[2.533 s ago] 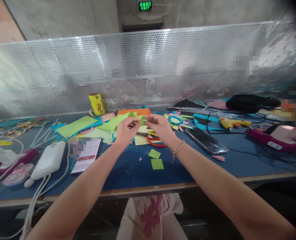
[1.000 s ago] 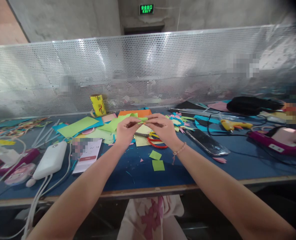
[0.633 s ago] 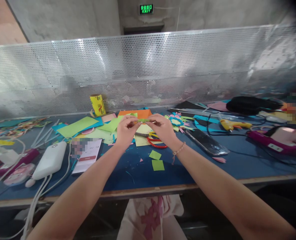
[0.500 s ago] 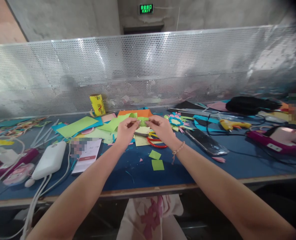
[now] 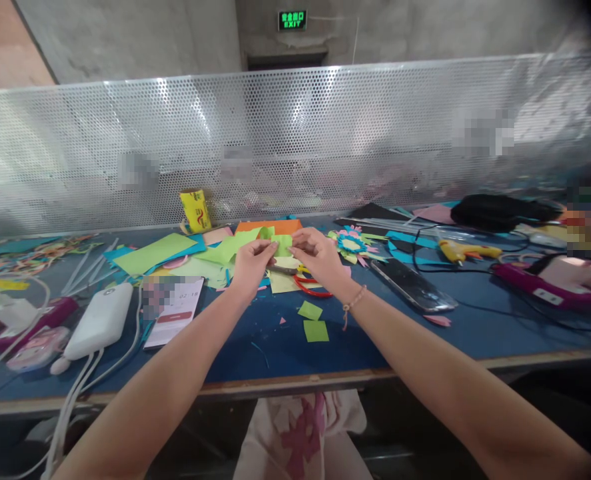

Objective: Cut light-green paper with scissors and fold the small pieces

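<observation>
Between my hands is a small square of light green paper point(image 5: 282, 244), held up above the table. My left hand point(image 5: 253, 265) pinches its left edge between thumb and fingers. At its right edge, the thumb and fingers of my right hand point(image 5: 320, 259) are closed on the paper too. Scissors with red and yellow handles point(image 5: 313, 287) lie just below my right hand, on a pale yellow sheet point(image 5: 282, 283). Two loose green squares point(image 5: 316, 331) rest on the blue table nearer to me. A paper flower point(image 5: 351, 243) in blue and pink lies right of my right hand.
Coloured sheets point(image 5: 158, 253) are piled at left, near a yellow packet point(image 5: 195, 211). A lit phone point(image 5: 178, 313) and white power bank point(image 5: 100, 320) with cables lie at front left. On the right are a dark phone point(image 5: 413, 285) and yellow glue gun point(image 5: 468, 251). A perforated metal screen point(image 5: 295, 133) stands behind.
The green square has tilted so more of its face shows between my hands. My right fingers have lifted and shifted slightly along its edge. The things on the table stay put.
</observation>
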`<state>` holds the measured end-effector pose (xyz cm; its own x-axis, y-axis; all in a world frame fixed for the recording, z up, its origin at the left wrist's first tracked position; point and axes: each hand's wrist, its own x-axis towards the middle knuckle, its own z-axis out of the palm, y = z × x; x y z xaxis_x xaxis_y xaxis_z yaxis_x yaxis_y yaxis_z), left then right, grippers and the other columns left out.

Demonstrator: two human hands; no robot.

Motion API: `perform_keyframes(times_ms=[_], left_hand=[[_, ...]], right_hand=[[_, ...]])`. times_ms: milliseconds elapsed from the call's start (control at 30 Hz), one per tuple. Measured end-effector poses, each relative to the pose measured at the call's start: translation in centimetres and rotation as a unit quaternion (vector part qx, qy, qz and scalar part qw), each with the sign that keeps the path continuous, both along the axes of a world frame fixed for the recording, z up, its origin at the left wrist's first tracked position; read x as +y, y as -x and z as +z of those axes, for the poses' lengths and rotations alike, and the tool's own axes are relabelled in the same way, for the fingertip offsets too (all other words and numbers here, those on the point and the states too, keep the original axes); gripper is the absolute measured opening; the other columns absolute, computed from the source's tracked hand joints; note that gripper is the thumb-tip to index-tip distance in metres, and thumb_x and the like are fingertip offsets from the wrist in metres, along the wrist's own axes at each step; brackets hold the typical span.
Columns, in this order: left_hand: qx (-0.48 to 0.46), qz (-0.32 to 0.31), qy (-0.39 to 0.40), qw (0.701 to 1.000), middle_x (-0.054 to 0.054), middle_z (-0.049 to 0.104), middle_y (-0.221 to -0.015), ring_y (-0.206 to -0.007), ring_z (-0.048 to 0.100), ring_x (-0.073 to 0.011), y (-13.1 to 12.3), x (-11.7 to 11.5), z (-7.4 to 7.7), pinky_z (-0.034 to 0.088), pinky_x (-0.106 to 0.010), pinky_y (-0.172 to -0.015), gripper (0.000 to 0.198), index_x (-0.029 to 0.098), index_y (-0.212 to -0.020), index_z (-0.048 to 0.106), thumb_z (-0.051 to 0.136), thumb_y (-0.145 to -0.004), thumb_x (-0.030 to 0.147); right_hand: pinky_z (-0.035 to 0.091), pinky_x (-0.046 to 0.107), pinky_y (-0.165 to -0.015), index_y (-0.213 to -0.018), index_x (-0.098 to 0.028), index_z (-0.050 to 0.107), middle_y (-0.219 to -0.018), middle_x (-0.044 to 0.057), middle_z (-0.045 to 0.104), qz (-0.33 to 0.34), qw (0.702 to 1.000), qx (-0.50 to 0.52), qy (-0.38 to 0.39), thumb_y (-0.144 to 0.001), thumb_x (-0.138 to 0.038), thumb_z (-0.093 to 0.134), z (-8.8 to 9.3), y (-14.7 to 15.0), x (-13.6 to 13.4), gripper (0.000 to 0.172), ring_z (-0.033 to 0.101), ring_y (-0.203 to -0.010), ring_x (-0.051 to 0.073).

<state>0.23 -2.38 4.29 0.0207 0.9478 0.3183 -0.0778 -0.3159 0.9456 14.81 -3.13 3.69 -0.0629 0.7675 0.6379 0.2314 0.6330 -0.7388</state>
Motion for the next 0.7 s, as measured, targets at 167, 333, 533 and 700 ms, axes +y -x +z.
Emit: perform_keyframes(times_ms=[167, 333, 533, 700], left_hand=[[-0.019, -0.004, 0.003, 1.0, 0.003, 0.054, -0.053, -0.045, 0.048, -0.0069, 0.03, 0.21, -0.14, 0.041, -0.023, -0.05, 0.022, 0.015, -0.074, 0.057, 0.065, -0.063, 0.032], [-0.043, -0.026, -0.032, 0.998, 0.003, 0.06, -0.06, -0.049, 0.055, -0.0089, 0.17, 0.09, -0.07, 0.046, -0.026, -0.056, 0.03, 0.018, -0.086, 0.048, 0.065, -0.062, 0.024], [-0.026, -0.03, -0.077, 0.996, 0.003, 0.058, -0.057, -0.048, 0.053, -0.0073, 0.25, -0.3, 0.26, 0.045, -0.022, -0.053, 0.018, 0.017, -0.078, 0.054, 0.064, -0.064, 0.024], [0.008, -0.015, -0.092, 0.996, 0.001, 0.06, -0.063, -0.051, 0.052, -0.0064, 0.45, -0.15, 0.39, 0.043, -0.02, -0.052, 0.012, 0.015, -0.076, 0.061, 0.059, -0.064, 0.019]], right_hand=[[0.047, 0.03, -0.067, -0.081, -0.02, 0.06, -0.078, 0.003, 0.063, -0.029, 0.999, -0.024, -0.001, -0.072, -0.024, 0.057, -0.07, -0.06, 0.07, 0.01, 0.059, -0.072, 0.014], [0.048, 0.032, -0.07, -0.081, -0.019, 0.062, -0.078, 0.004, 0.065, -0.017, 0.999, 0.027, 0.042, -0.069, -0.027, 0.061, 0.01, -0.21, 0.4, 0.014, 0.06, -0.074, 0.015], [0.049, 0.031, -0.07, -0.08, -0.019, 0.063, -0.076, 0.002, 0.065, 0.028, 0.992, 0.092, 0.077, -0.065, -0.028, 0.065, 0.0, -0.31, 0.65, 0.017, 0.06, -0.071, 0.013], [0.049, 0.031, -0.069, -0.077, -0.019, 0.064, -0.072, 0.002, 0.065, 0.015, 0.995, 0.079, 0.061, -0.066, -0.024, 0.064, 0.26, -0.27, 0.25, 0.013, 0.06, -0.068, 0.013]])
